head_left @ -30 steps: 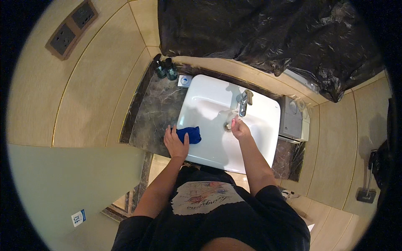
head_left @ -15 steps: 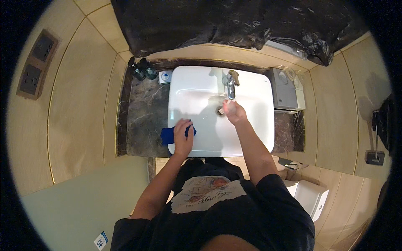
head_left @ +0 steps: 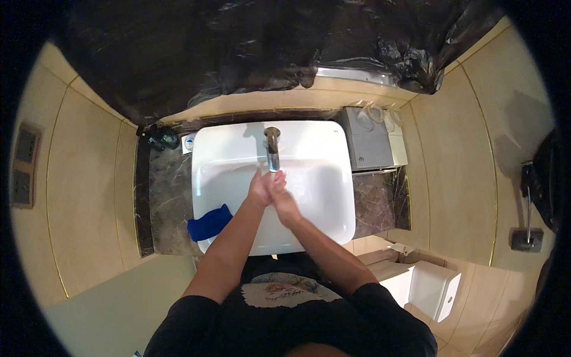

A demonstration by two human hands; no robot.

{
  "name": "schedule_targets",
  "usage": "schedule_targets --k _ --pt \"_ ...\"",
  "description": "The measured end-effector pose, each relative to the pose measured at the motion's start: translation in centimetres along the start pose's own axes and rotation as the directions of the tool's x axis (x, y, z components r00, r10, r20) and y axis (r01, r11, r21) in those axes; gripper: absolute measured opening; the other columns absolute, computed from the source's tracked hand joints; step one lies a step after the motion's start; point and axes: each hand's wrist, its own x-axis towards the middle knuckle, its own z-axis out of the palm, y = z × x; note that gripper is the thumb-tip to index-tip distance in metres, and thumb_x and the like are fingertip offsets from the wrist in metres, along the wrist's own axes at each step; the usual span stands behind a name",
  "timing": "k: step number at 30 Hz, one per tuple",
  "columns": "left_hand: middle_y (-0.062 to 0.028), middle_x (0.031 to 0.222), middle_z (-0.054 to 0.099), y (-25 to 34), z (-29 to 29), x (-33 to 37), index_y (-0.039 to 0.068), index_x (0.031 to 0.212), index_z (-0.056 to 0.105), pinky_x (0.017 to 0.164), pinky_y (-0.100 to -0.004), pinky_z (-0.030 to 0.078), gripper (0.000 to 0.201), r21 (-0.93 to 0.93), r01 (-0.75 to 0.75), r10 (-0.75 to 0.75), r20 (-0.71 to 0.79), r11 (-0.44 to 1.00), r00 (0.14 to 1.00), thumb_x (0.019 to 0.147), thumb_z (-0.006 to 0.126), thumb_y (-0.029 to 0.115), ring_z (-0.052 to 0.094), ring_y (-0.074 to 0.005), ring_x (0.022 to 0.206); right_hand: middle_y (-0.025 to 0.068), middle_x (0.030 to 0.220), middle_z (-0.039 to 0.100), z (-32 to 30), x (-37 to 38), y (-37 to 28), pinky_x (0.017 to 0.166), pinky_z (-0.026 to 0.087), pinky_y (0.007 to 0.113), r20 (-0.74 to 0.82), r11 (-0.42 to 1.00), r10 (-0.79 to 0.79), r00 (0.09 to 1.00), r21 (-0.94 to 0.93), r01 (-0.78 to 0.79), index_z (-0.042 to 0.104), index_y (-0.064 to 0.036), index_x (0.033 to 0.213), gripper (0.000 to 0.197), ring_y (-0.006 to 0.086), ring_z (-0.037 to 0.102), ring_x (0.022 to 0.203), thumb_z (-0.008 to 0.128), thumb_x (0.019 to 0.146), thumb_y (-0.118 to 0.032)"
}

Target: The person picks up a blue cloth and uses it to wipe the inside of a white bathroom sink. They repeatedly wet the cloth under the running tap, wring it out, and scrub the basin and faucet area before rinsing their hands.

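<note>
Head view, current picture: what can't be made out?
All in the head view:
Basin floor behind the left hand and right hand: covered by them.
Basin rim under the blue cloth: covered by it.
What lies behind the black sheet: covered by it.
Print on the small card: too small.
Black item at far right: cut off by fisheye rim.

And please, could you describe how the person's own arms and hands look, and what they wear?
The left hand and right hand are bare; no glove, watch or bracelet shows. The forearms are uncovered, below short, plain black sleeves. These belong to a black T-shirt with a pale, ragged-edged print on its front.
</note>
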Motion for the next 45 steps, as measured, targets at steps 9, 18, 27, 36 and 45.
schedule_targets --k 9,18,27,36,45 --pt "-0.0009 0.135 0.049 -3.7 9.3 -7.5 0.015 0.138 0.043 0.107 -0.0354 0.031 0.05 0.066 0.047 -0.04 -0.101 0.997 0.994 0.099 0.041 0.046 0.045 -0.0193 0.123 0.0115 0.106 0.062 -6.3 6.5 4.7 0.097 0.041 0.036 -0.262 0.905 -0.104 0.96 -0.425 -0.017 0.057 0.0019 0.108 0.036 0.0271 0.055 0.106 0.04 0.1 -0.029" --pt "-0.0095 0.11 0.064 3.1 8.0 -15.3 0.01 0.117 0.061 0.098 -0.0399 0.039 0.029 0.897 -0.046 0.595 -0.253 0.44 0.763 0.094 0.055 0.027 0.055 -0.0262 0.11 0.0064 0.074 0.059 -6.6 13.1 10.4 0.064 0.051 0.031 0.069 0.949 0.21 0.975 0.225 -0.22 0.055 -0.0065 0.081 0.024 0.0192 0.059 0.071 0.058 0.094 -0.026" --pt "-0.0143 0.12 0.051 8.7 3.1 -25.9 0.01 0.107 0.06 0.094 -0.0475 0.04 0.044 0.812 0.415 0.828 0.142 -0.41 0.542 0.065 0.074 0.007 0.047 -0.0364 0.112 0.0049 0.077 0.052 -9.5 13.4 8.7 0.062 0.047 0.031 0.176 0.978 0.129 0.976 0.14 -0.155 0.055 -0.0029 0.101 0.012 0.0175 0.052 0.068 0.058 0.09 -0.007" --pt "-0.0186 0.103 0.058 8.8 7.2 -22.2 0.005 0.103 0.057 0.087 -0.0432 0.045 0.039 0.877 0.043 0.752 0.383 -0.478 0.536 0.066 0.069 -0.002 0.053 -0.0395 0.099 0.0071 0.092 0.064 -7.0 6.1 -2.7 0.068 0.05 0.027 -0.055 0.907 0.393 0.918 0.188 -0.376 0.058 -0.003 0.103 0.017 0.0148 0.06 0.079 0.049 0.095 -0.015" --pt "-0.0117 0.091 0.058 4.9 9.1 -11.6 0.002 0.094 0.056 0.074 -0.0334 0.049 0.025 0.951 -0.3 0.627 0.277 -0.071 0.728 0.075 0.072 0.003 0.058 -0.0234 0.082 0.0046 0.098 0.065 -10.0 1.1 -3.9 0.071 0.049 0.027 -0.181 0.92 0.391 0.902 0.105 -0.378 0.059 -0.0059 0.109 0.024 0.0141 0.06 0.082 0.056 0.094 -0.023"
